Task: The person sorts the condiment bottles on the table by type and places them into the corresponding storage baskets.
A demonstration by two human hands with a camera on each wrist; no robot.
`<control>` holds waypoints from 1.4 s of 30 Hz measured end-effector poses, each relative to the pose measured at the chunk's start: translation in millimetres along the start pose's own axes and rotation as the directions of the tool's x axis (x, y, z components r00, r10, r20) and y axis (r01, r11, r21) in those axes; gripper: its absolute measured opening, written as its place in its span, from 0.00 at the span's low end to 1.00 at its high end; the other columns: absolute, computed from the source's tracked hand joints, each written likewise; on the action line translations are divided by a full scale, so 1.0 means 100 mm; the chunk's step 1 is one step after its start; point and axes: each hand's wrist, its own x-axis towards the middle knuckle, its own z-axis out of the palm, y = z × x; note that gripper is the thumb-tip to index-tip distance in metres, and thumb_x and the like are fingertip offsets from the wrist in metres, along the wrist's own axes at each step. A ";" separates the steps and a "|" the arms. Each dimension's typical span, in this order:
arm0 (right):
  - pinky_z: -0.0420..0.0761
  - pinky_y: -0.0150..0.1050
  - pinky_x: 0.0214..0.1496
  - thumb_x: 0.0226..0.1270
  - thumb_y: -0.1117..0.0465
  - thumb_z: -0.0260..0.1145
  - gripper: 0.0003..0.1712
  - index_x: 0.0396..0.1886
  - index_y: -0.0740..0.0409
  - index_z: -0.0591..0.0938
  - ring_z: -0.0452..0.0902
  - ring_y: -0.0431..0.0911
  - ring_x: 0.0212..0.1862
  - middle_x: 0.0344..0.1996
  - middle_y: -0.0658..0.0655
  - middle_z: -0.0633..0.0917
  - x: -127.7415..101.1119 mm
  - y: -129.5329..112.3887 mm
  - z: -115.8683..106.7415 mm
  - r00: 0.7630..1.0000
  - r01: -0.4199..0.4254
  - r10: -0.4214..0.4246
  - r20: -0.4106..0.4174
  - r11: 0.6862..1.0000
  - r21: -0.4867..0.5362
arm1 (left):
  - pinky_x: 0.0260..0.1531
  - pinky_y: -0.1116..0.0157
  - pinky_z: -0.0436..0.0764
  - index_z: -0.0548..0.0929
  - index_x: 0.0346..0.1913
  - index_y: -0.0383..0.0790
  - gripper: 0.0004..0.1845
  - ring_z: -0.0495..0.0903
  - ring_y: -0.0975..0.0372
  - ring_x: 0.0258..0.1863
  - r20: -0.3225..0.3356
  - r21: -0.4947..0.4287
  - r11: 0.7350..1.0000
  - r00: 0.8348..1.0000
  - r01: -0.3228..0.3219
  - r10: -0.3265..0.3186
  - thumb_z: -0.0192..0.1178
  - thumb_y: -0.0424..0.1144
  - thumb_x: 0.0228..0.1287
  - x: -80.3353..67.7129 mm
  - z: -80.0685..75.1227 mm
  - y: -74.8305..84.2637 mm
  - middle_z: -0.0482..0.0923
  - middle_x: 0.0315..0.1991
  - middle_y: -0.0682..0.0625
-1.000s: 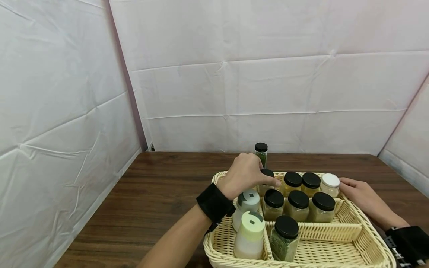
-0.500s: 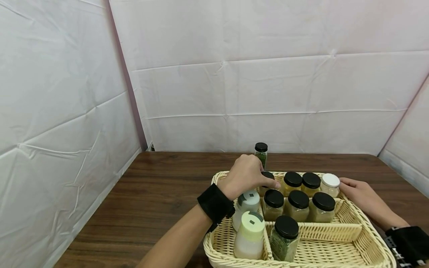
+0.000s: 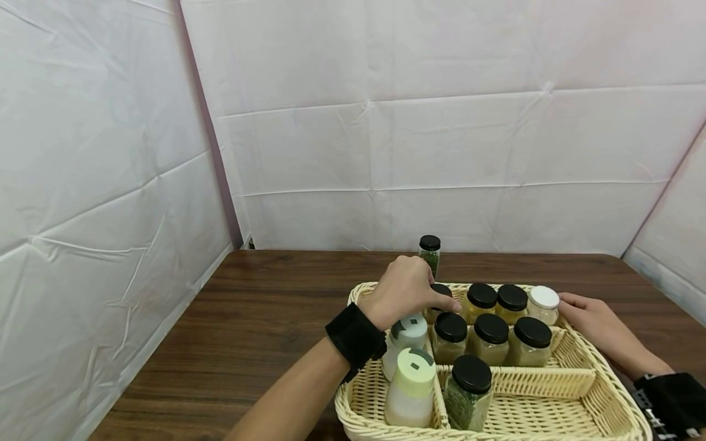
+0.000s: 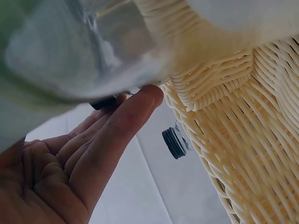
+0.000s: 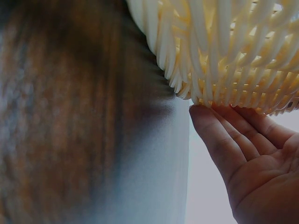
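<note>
My left hand (image 3: 405,288) grips a black-lidded spice jar (image 3: 439,290) at the back left of the wicker basket (image 3: 612,392). The thumb lies over the near side of the lid; the other fingers are hidden behind it. In the left wrist view the hand's thumb (image 4: 126,126) points toward the basket's wicker edge. On the basket's right side, my right hand (image 3: 598,327) lays fairly straight fingers (image 5: 219,133) against the outside of the wicker wall. A white-lidded jar (image 3: 544,297) stands just inside the rim by those fingertips.
Beside the held jar are black-lidded jars (image 3: 482,295), with another row (image 3: 491,329) in the middle compartment. A larger green-filled jar (image 3: 471,373) stands in front. Two pale-capped bottles (image 3: 413,376) occupy the left compartment. Behind the basket, a slim herb jar (image 3: 430,245) stands on the wooden table (image 3: 265,306).
My left hand and the black-lidded spice jar have sunk slightly lower in the basket's back compartment. The right hand and the basket have stayed put.
</note>
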 end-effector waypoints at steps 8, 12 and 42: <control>0.73 0.67 0.60 0.88 0.37 0.40 0.46 0.79 0.75 0.60 0.63 0.79 0.70 0.71 0.83 0.66 0.00 0.00 0.01 1.000 0.003 -0.003 0.011 1.000 0.011 | 0.18 0.70 0.50 0.60 0.11 0.47 0.38 0.48 0.68 0.11 0.001 0.026 1.000 1.000 -0.002 0.002 0.81 0.56 0.56 0.01 0.02 0.00 0.48 0.12 0.58; 0.72 0.69 0.61 0.88 0.36 0.40 0.47 0.80 0.75 0.58 0.60 0.80 0.71 0.73 0.84 0.63 0.00 -0.01 0.00 1.000 -0.003 0.003 0.018 1.000 0.021 | 0.19 0.70 0.50 0.60 0.12 0.47 0.38 0.48 0.67 0.12 0.001 0.017 1.000 1.000 -0.007 0.007 0.81 0.56 0.57 0.01 0.02 0.00 0.48 0.12 0.58; 0.76 0.64 0.61 0.88 0.36 0.41 0.48 0.81 0.74 0.56 0.62 0.78 0.71 0.72 0.83 0.65 -0.01 0.02 -0.01 0.999 -0.011 0.008 0.037 0.997 0.073 | 0.19 0.70 0.52 0.62 0.12 0.49 0.36 0.49 0.68 0.13 -0.007 0.047 0.999 1.000 -0.003 0.004 0.79 0.57 0.59 0.03 0.02 0.02 0.47 0.13 0.59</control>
